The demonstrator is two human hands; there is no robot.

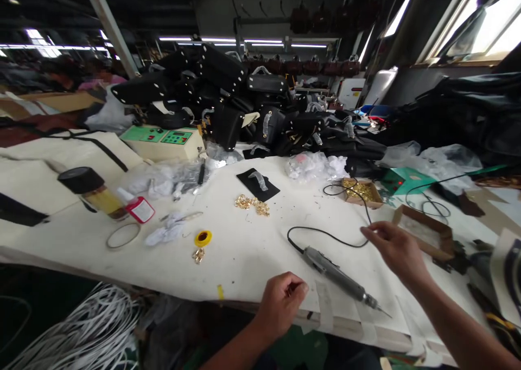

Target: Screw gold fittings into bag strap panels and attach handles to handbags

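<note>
My left hand (283, 300) is curled, with thumb and fingers together, above the table's front edge. Whatever those fingers might hold is hidden. To the right, my right hand (396, 250) has its fingertips pinched together beside the black cable (325, 231) of an electric screwdriver. I cannot tell whether the cable or something small is between them. The grey electric screwdriver (336, 275) lies on the table between my hands, its bit pointing to the lower right. Gold-coloured metal fittings (252, 204) lie in a pile farther back, near a black piece with a plastic-wrapped handle (259, 183).
A yellow tape roll (203, 237) and a few gold fittings (198, 256) are at left. Small cardboard boxes (362, 192) (425, 231) stand at right. Black bags (228, 120) pile up behind, beside a green-topped control box (163, 141). A bottle (93, 192) stands far left.
</note>
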